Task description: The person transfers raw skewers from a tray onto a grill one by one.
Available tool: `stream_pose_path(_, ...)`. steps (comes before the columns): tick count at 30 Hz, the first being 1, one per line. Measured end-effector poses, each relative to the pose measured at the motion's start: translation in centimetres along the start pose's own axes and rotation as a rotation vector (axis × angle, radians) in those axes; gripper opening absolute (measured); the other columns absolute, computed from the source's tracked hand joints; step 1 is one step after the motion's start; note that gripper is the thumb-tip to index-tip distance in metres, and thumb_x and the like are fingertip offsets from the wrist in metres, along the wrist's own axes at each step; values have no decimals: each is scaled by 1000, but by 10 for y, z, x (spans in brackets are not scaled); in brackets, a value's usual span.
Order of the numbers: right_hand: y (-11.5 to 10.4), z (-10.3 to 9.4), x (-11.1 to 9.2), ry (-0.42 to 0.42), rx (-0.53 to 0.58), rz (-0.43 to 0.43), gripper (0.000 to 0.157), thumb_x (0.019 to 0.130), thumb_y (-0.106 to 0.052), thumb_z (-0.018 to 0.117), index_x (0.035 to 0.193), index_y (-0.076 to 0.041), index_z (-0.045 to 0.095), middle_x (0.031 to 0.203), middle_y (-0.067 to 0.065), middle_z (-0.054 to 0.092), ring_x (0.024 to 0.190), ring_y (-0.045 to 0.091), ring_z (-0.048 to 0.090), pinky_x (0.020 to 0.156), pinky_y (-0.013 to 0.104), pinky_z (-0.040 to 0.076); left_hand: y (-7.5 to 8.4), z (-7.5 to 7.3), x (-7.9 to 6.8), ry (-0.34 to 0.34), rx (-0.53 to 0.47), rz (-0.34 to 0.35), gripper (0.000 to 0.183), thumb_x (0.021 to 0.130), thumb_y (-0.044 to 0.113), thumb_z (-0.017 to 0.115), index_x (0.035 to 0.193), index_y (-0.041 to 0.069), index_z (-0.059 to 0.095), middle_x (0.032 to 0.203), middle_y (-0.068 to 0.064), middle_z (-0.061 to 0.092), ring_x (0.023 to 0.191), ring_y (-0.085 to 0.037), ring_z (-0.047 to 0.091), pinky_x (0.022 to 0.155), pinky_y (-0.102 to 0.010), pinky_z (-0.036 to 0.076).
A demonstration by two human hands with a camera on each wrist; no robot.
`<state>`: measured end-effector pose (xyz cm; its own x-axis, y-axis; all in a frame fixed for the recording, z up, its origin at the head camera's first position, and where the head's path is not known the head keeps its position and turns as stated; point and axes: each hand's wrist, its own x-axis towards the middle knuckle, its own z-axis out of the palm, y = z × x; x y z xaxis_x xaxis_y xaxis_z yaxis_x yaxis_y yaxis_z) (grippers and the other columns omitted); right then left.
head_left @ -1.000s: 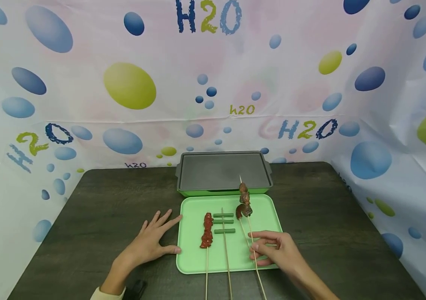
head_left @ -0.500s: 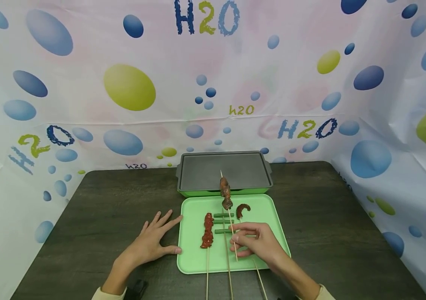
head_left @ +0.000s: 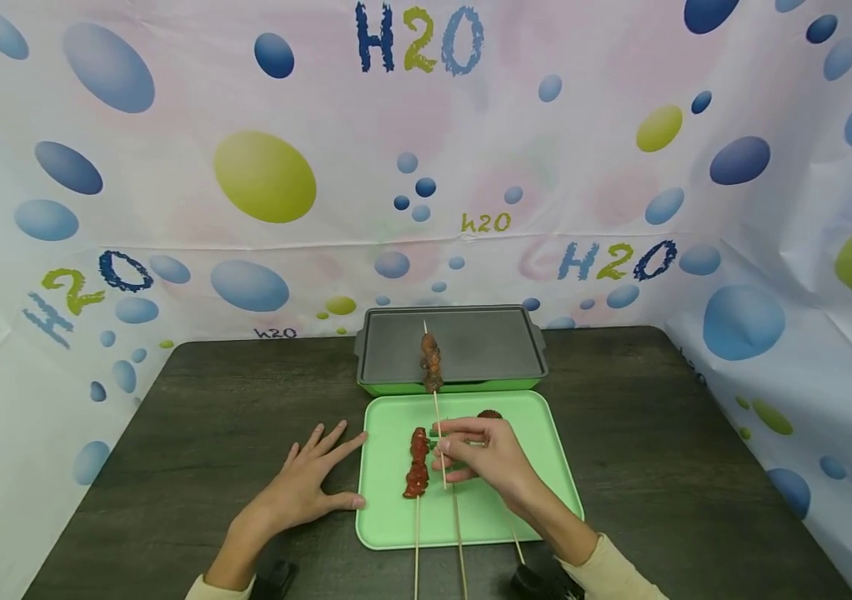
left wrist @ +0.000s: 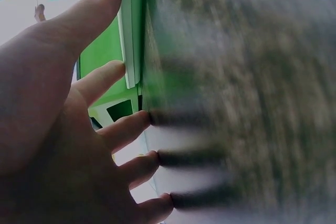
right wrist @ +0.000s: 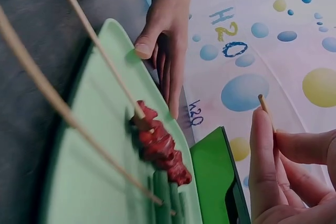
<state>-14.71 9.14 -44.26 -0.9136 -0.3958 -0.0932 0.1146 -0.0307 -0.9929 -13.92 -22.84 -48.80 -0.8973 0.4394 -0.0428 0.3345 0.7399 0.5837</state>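
Note:
My right hand (head_left: 488,454) pinches the wooden stick of a brown meat skewer (head_left: 431,362) between thumb and fingers, above the light green tray (head_left: 546,467). The meat overlaps the grill plate behind in the head view. With fingers spread, my left hand (head_left: 306,483) has its thumb and index fingertip at the tray's left edge; the other fingertips rest on the table. A red meat skewer (head_left: 417,463) lies on the tray. Beside it, green pieces on a stick (right wrist: 160,192) show in the right wrist view. A dark curled piece (head_left: 489,413) is partly hidden behind my right hand.
A grey grill plate (head_left: 486,342) with a green base stands directly behind the tray. Skewer sticks (head_left: 462,558) stick out over the tray's front edge. The dark wooden table (head_left: 659,450) ends at a patterned curtain (head_left: 366,192) at the back and sides.
My right hand has lifted the brown meat skewer from the tray's right side and carried it left, over the green skewer. My left hand has stayed at the tray's edge.

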Motion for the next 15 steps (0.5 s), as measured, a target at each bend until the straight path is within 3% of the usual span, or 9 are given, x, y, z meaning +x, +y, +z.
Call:
stream_pose_path(5,-1,9,21,15,13,-1,34,100,-6,67,131,8,66,105,27,73,89,30,77,74,43,63,5,-5,0,-38,20,-27,93,84,58,77,161,21,40,166,-24,23,150,-58,10,107,-84,8)
stream_pose_path(15,0,25,65,59,141,70,35,100,-6,67,133,8,64,102,17,75,89,20,75,80,38,62,3,-5,0,-39,13,-37,92,85,59,76,161,23,39,167,-22,22,150,-56,9,107,-84,6)
